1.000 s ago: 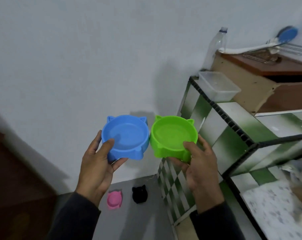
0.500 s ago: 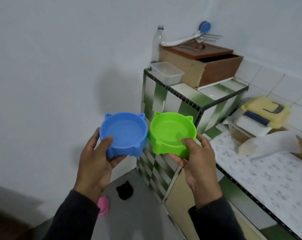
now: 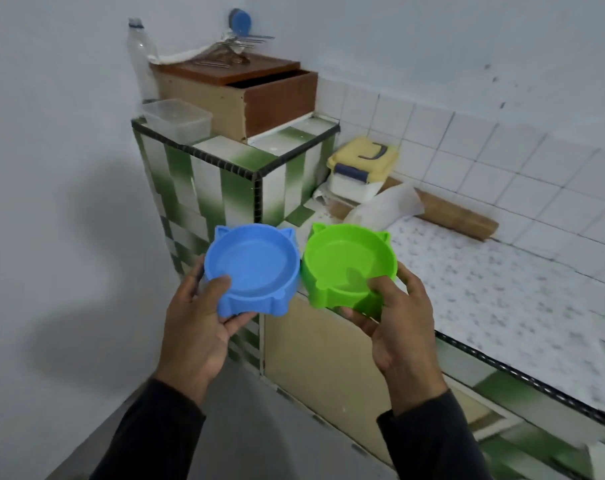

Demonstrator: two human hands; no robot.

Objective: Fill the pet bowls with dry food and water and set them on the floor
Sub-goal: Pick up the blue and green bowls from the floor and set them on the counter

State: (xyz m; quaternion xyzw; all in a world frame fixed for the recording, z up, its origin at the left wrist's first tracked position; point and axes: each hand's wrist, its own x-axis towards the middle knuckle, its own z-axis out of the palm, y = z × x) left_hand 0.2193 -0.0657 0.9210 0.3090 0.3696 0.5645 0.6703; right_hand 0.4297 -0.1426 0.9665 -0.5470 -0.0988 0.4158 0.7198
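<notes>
At frame centre, the left hand [image 3: 197, 327] is gripping a blue bowl [image 3: 252, 270], fingers curled beneath, thumb on the rim. The right hand [image 3: 398, 320] is likewise gripping a green bowl [image 3: 348, 265], both empty, touching, held above the desk [image 3: 484, 292] edge.

Your left hand [image 3: 193, 323] covers the blue bowl's [image 3: 252, 265] near underside; your right hand [image 3: 396, 317] hides the green bowl's [image 3: 346, 261] base. The bench [image 3: 502, 306] runs off frame right. The utensils [image 3: 238, 41] on the wooden box [image 3: 259, 91] are too blurred to identify.
</notes>
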